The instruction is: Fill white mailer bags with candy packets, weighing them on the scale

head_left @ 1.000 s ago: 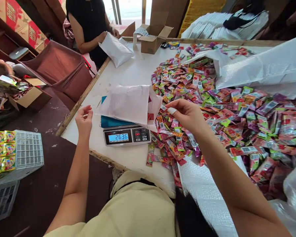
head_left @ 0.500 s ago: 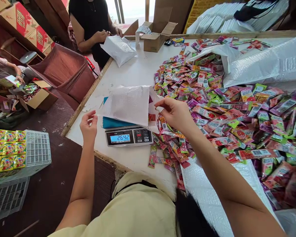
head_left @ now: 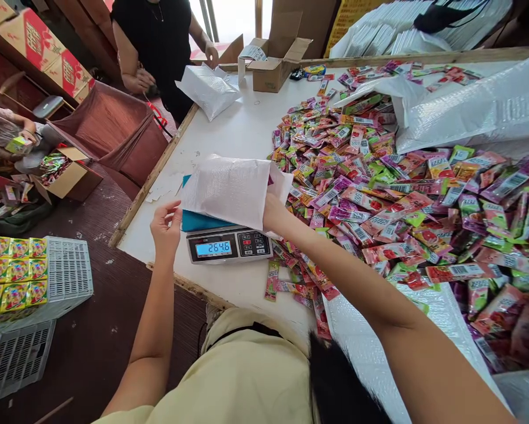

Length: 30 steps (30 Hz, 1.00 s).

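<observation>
A white bubble mailer lies on a digital scale, over its teal platform. The scale's lit display reads 264.6. My right hand reaches into the mailer's mouth at its right end; its fingers are hidden inside. Near the platform's left side is my left hand, fingers loosely curled with thumb and forefinger apart, holding nothing. Many small, colourful snack packets are heaped to the right of the scale, some of them close against it.
Across the table, a person in black stands by another filled mailer and an open carton. A large mailer rests on the packets. Crates with yellow boxes stand at left; a second person's arm shows farther back.
My right hand has gone from pinching the mailer's edge to inside its mouth. The reading rose from 264.2 to 264.6. The person opposite lowered one hand away from the other.
</observation>
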Tool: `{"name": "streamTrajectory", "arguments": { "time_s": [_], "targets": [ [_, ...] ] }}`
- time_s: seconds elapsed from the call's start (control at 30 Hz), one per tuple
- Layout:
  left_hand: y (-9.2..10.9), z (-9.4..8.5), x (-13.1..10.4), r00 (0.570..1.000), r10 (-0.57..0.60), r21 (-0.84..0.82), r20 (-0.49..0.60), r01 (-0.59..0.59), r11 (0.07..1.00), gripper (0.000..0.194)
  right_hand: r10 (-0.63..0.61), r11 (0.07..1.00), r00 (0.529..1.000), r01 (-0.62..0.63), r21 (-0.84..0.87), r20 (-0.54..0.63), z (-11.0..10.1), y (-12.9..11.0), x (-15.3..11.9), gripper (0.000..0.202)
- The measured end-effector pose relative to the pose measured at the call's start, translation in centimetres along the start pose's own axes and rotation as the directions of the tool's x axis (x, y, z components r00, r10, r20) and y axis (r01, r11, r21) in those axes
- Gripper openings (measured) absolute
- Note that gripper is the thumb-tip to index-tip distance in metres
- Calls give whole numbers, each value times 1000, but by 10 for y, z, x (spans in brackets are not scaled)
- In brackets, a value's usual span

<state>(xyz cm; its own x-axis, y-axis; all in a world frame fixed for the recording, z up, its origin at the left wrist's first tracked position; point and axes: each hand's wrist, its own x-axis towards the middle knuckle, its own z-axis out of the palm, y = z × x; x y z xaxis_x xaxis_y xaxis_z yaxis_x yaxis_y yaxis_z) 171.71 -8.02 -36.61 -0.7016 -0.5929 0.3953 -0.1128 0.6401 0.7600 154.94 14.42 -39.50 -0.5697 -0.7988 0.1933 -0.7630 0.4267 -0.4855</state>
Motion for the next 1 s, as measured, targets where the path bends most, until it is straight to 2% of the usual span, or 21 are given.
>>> {"name": "streamTrajectory", "arguments": {
  "time_s": [0.07, 0.13, 0.3, 0.47, 0.57, 0.63, 0.73, 0.87, 0.93, 1.0],
  "targets": [
    [-1, -1, -1, 1000, 3, 1, 8, -3, 1000, 21, 54, 997, 999, -54, 61, 0, 7, 2, 4, 52],
    [-4, -3, -2, 1000, -5, 8, 5, 5, 1000, 21, 106, 991, 994, -105, 85, -5, 6, 5, 3, 47],
    [-9, -4, -6, 1000, -29, -20, 11, 30, 999, 21, 105, 993, 989, -99, 62, -102, -20, 10, -11, 30],
    [-5, 0, -8, 999, -40, -49, 20, 41, 998, 20, 238, 970, 925, -210, 124, -297, -36, -11, -27, 34],
    [-3, 0, -8, 999, -30, -56, 14, 31, 998, 20, 298, 951, 889, -245, 188, -347, -36, -20, -34, 36],
    [-3, -1, -8, 1000, -27, -60, 5, 28, 998, 19, 330, 927, 877, -232, 294, -349, -37, -18, -38, 35],
    [-3, -3, -9, 1000, -25, -58, -5, 25, 998, 19, 433, 825, 849, -238, 512, -302, -46, -10, -48, 32],
    [-2, -4, -12, 1000, -24, -62, -13, 23, 998, 18, 574, 609, 803, -291, 738, -158, -67, 1, -76, 35],
    [-1, -4, -13, 999, -28, -60, -15, 27, 998, 18, 636, 501, 766, -311, 808, -100, -76, 7, -95, 38],
    [0, -3, -14, 999, -29, -49, -15, 28, 998, 18, 697, 432, 711, -313, 846, -93, -82, 15, -115, 38]
  ]
}}
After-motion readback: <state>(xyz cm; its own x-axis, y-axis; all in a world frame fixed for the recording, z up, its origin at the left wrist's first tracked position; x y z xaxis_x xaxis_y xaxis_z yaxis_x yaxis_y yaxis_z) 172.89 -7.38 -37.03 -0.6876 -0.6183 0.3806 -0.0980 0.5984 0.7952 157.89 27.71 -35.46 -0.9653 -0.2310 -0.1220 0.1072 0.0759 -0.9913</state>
